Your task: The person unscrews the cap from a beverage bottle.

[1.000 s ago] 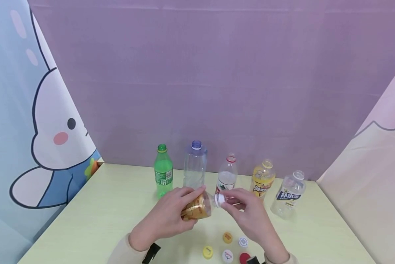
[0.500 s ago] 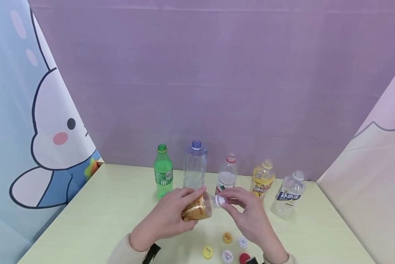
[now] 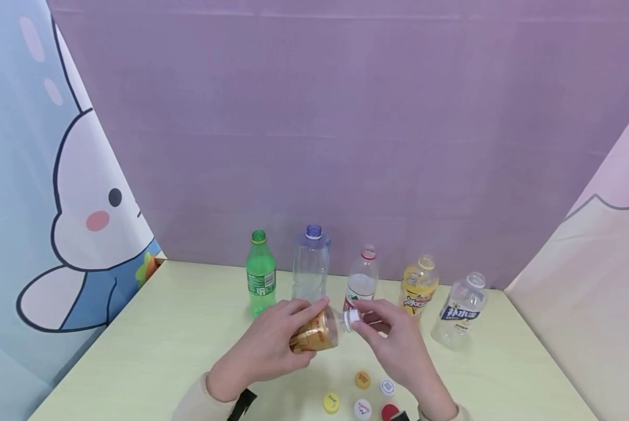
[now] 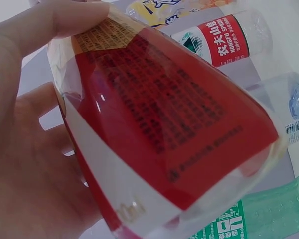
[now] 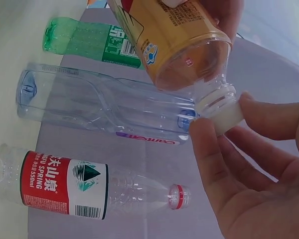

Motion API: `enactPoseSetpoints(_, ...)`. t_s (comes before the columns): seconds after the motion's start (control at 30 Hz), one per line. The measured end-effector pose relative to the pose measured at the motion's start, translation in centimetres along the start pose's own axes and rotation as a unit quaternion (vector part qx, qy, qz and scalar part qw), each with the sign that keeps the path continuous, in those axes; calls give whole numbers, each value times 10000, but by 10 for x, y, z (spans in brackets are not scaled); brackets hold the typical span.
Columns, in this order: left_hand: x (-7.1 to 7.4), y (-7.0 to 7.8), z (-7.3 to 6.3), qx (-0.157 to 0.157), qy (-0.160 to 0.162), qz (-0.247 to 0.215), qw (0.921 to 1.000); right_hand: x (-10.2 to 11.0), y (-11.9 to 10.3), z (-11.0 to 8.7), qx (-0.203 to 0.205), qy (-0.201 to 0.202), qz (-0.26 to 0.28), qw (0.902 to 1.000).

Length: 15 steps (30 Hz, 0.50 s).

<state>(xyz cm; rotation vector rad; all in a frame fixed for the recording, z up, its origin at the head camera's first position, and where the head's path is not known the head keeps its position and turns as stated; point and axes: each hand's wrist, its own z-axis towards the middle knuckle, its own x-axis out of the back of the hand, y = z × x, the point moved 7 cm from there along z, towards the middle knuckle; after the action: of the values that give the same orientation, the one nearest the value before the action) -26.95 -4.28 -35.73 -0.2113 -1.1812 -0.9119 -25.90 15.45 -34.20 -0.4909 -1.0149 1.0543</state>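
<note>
My left hand (image 3: pixel 273 339) grips a clear plastic bottle (image 3: pixel 317 331) with a gold and red label, tilted on its side above the table. Its neck points right, toward my right hand (image 3: pixel 393 336). Between the thumb and fingers of that hand is a white bottle cap (image 5: pixel 226 118), pinched at the bottle's mouth. The wrist views give the label closely: its red face (image 4: pixel 159 99) in the left one, its gold part (image 5: pixel 177 37) in the right one. Part of the bottle's body is hidden behind the left hand's fingers.
Behind the hands stand uncapped bottles: a green one (image 3: pixel 261 275), a tall clear bluish one (image 3: pixel 310 266), a red-ringed one (image 3: pixel 362 283), a yellow-labelled one (image 3: pixel 418 286) and a clear one (image 3: pixel 458 313). Several loose caps (image 3: pixel 363 409) lie at the table's front, near the right forearm.
Both hands stay in nearly the same place, with the bottle and cap still held together. The right fingers shift only slightly around the cap.
</note>
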Motion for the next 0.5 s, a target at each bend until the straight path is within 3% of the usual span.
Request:
enactPoseSetpoints(0.27,0,-1,-1,62,-25,-39,10000,-1,-5,-1,672,-273,168,9972)
enactPoseSetpoints(0.5,0,0,0,-15,20,-7,10000,1,-5,0,444,-151,177,9987)
